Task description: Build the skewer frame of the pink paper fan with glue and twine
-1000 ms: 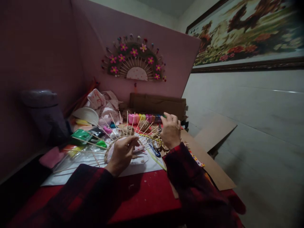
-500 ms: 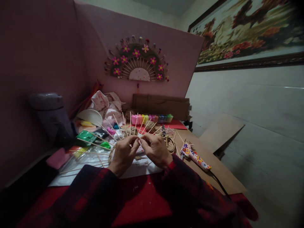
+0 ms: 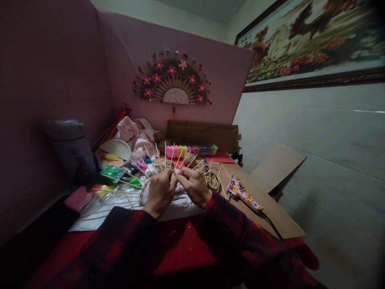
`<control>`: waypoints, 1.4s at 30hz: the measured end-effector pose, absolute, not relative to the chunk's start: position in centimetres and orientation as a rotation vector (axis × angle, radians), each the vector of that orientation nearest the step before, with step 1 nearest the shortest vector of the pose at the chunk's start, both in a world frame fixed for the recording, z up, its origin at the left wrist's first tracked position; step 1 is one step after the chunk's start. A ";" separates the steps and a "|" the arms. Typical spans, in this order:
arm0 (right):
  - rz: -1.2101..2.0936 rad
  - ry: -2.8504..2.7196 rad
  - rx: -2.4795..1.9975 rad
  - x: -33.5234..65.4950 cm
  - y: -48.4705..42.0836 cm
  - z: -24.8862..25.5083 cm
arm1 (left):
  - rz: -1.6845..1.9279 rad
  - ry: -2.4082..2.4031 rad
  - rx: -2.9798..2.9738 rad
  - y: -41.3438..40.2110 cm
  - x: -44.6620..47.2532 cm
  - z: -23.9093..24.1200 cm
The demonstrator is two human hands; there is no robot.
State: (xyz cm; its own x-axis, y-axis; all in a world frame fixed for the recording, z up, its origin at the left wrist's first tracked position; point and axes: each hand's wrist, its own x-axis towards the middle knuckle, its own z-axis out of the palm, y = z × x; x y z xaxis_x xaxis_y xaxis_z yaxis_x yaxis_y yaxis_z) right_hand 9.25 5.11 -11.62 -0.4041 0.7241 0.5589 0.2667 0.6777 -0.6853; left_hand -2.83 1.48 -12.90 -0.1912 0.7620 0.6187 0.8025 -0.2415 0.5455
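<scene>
My left hand (image 3: 162, 189) and my right hand (image 3: 194, 185) meet over a half-round piece with thin wooden sticks (image 3: 146, 165) fanning out from it. Thumb and forefinger of each hand are pinched together, the tips almost touching. Whatever lies between the fingertips is too small or hidden to make out. A braided twine edge (image 3: 142, 196) shows left of my left wrist. Behind the hands are balls of twine (image 3: 190, 159). Scissors (image 3: 213, 180) lie just right of my right hand.
A flower-patterned glue gun (image 3: 244, 195) with a black cord rests on cardboard (image 3: 279, 216) at right. Clay packets (image 3: 112, 173) and a purple container (image 3: 70, 148) are at left. Coloured clay tubs (image 3: 192, 151) line the back. A finished fan (image 3: 176, 95) hangs on the pink wall.
The view has shifted slightly. My fingertips stay together over the sticks, with the left hand's fingers curled in more tightly than before.
</scene>
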 end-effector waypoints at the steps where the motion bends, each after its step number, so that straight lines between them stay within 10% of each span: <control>1: 0.630 -1.959 -0.762 9.2 5.1 -11.7 | -1.440 -1.916 -1.967 1.5 -2.8 -12.9; 28: 0.748 -1.704 -0.703 9.3 4.9 -12.5 | -1.444 -2.045 -1.397 2.4 -7.0 -11.0; 42: 0.905 -1.731 -0.734 9.1 6.2 -13.8 | -1.903 -1.658 -2.259 2.6 -4.3 -13.2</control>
State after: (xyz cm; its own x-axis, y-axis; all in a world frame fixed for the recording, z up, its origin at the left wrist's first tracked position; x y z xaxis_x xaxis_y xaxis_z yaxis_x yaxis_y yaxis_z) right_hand 9.07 6.21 -13.77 -0.3087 0.8131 0.4934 0.0588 0.5341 -0.8434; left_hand -4.26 2.56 -13.23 -0.0938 0.7795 0.6194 0.5065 -0.4982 0.7037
